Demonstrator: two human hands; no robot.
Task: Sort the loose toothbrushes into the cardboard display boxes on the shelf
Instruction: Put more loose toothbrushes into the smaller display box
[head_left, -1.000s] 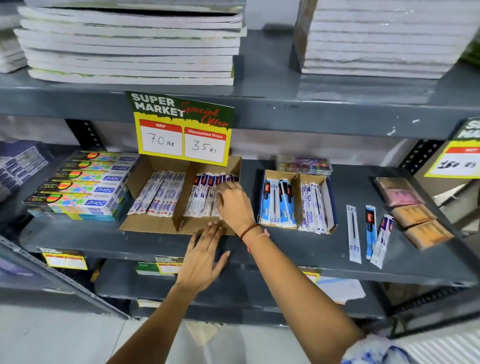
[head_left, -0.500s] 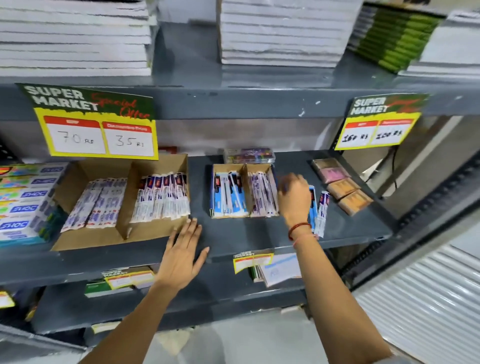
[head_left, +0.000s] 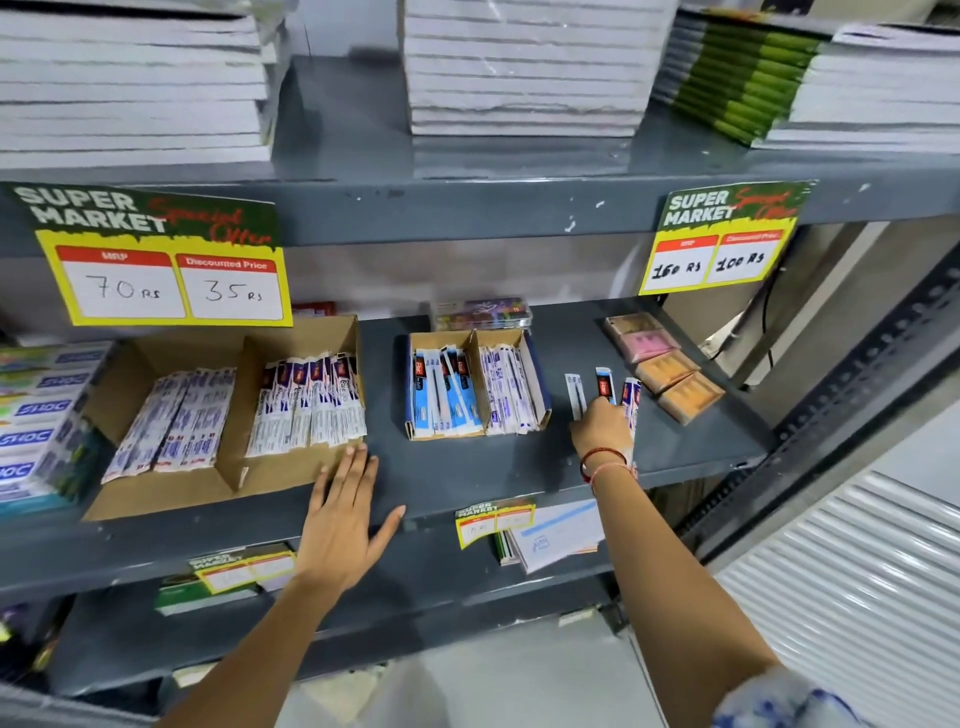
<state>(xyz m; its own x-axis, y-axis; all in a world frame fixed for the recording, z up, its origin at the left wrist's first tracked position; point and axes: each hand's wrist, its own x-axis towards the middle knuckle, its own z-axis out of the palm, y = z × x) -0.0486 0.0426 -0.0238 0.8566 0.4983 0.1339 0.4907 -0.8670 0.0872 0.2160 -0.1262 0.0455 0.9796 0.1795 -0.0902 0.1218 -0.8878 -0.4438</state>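
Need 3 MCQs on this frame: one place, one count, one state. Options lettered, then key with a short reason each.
1. Where do the loose toothbrushes lie?
A. Right of the small cardboard box
B. Inside the large cardboard box
C. On the top shelf

2. How many loose toothbrush packs are on the shelf?
A. One
B. Three
C. Six

3. What is the left hand doing?
A. Gripping a pack
B. Lying flat and open on the shelf
C. Lifting a box

Answers: 1 A, they lie on bare shelf beside that box, under the right hand. 2 B, three packs fan out there. 3 B, fingers spread, nothing held.
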